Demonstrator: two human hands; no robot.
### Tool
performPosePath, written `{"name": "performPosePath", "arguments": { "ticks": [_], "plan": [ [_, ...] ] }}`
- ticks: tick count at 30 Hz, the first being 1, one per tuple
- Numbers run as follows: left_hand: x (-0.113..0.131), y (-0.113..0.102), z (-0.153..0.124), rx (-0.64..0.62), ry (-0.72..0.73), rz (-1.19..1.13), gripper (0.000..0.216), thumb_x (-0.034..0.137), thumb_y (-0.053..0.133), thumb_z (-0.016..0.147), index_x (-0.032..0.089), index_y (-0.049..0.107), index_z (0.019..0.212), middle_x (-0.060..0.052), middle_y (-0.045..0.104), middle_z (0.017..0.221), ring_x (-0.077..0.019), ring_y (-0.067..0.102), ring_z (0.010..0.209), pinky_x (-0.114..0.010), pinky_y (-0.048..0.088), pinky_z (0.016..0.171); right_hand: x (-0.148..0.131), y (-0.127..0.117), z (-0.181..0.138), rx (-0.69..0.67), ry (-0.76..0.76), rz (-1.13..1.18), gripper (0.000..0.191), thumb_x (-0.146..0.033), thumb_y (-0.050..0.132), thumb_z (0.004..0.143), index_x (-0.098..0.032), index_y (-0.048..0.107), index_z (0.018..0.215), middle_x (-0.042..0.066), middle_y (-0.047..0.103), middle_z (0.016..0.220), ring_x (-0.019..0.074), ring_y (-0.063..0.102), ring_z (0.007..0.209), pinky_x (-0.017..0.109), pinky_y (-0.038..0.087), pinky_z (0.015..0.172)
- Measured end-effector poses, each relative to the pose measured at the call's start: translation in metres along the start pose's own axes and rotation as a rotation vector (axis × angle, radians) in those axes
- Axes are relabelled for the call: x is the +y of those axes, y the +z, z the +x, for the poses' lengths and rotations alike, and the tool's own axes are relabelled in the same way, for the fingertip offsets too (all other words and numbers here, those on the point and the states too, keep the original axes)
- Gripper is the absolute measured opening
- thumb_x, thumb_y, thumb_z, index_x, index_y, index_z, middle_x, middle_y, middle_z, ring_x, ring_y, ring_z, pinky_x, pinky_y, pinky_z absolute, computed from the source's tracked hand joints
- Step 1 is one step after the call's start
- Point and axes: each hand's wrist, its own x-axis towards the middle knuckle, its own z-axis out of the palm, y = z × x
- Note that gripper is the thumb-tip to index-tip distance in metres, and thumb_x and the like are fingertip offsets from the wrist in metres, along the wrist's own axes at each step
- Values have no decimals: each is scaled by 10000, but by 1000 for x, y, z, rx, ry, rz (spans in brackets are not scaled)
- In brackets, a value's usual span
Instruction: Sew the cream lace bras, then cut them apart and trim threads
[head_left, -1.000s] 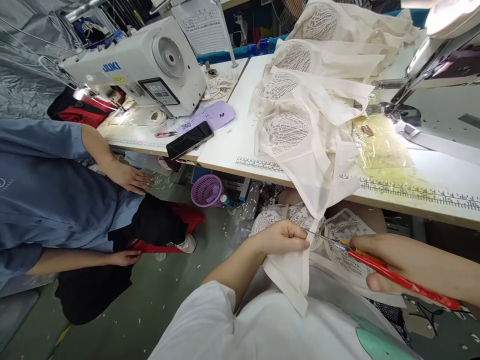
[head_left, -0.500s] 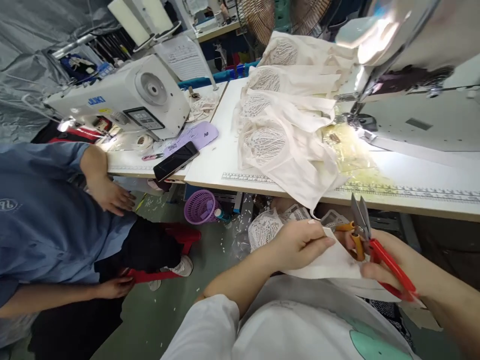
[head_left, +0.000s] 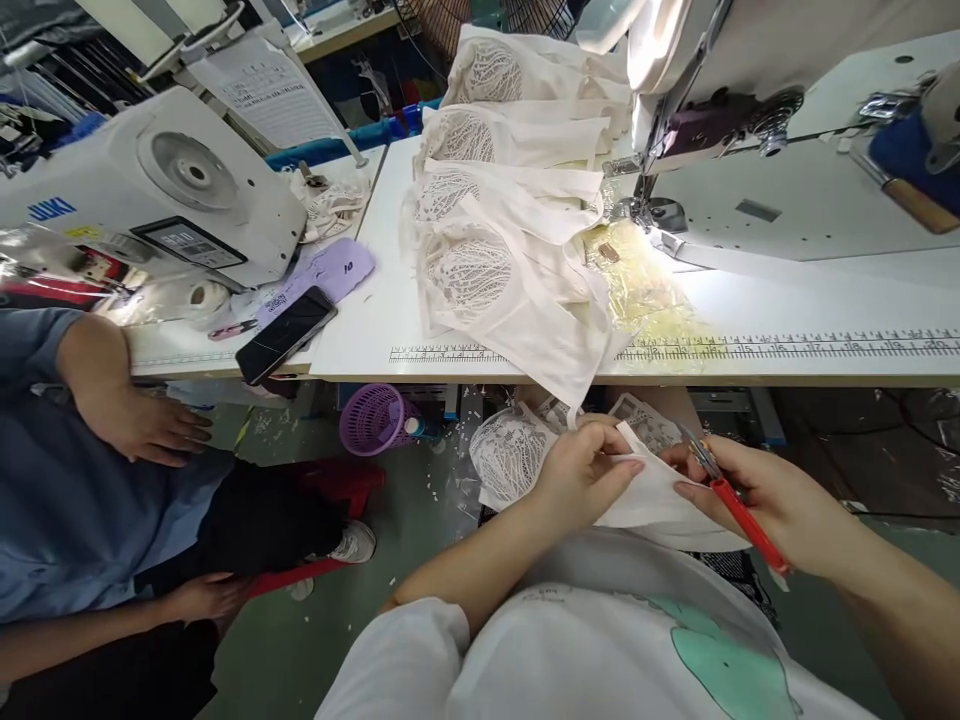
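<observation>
Smooth, matte cream cloth point(head_left: 645, 495) is lying in soft folds over the lap, at six o'clock from the bench point(head_left: 356, 335). The left hand point(head_left: 581, 470) is clamping its grip on one fold, thumb against fingers; the right hand point(head_left: 780, 505) is gripping scissors point(head_left: 746, 520) with a slick red handle and steel blades, its fingertips touching the cloth. At nine from the left hand, a rounded lace cup point(head_left: 510, 455) is bulging. From both hands, sheer, lace-cupped garments point(head_left: 480, 275) are overlapping at eleven, a hard white machine point(head_left: 832, 205) is standing at one, and a latticed purple basket point(head_left: 367, 425) is sitting toward nine.
</observation>
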Motion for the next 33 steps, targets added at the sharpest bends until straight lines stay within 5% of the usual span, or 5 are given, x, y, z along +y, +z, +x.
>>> {"name": "performPosePath", "arguments": {
  "ticks": [5, 11, 16, 24, 33],
  "plan": [
    [2, -1, -1, 21, 66, -16, 70, 222, 598, 776, 165, 559, 769, -76, 569, 926, -156, 546, 837, -252, 440, 733, 6, 1, 1, -81, 67, 78, 400, -558, 576, 777, -226, 388, 656, -37, 349, 626, 131, 330, 552, 245, 303, 479],
    [4, -2, -2, -22, -3, -62, 84, 229, 607, 769, 169, 550, 757, -80, 557, 925, -164, 540, 848, -263, 442, 731, 11, 3, 2, 19, 41, 98, 374, -551, 603, 758, -225, 442, 669, -33, 396, 629, 131, 366, 557, 244, 347, 486],
    [6, -2, 0, -34, -29, -57, 105, 226, 634, 743, 160, 558, 713, -74, 554, 884, -160, 533, 823, -249, 436, 696, 11, 1, 0, -3, 65, 132, 341, -541, 599, 773, -228, 483, 699, 14, 517, 742, 199, 534, 763, 274, 459, 642],
    [4, -2, -2, -22, 42, -64, 141, 199, 634, 739, 158, 519, 668, -65, 558, 828, -165, 551, 834, -261, 461, 694, 10, 5, 2, 42, 70, 132, 378, -556, 629, 738, -215, 490, 651, -19, 477, 624, 133, 430, 551, 245, 375, 475],
    [2, 4, -3, -4, -163, -291, 206, 194, 623, 709, 181, 431, 781, -77, 520, 993, -129, 552, 816, -263, 474, 720, 6, 6, 5, 161, -10, 6, 374, -568, 599, 745, -216, 519, 646, 23, 562, 675, 170, 512, 602, 280, 434, 518]
  ]
}}
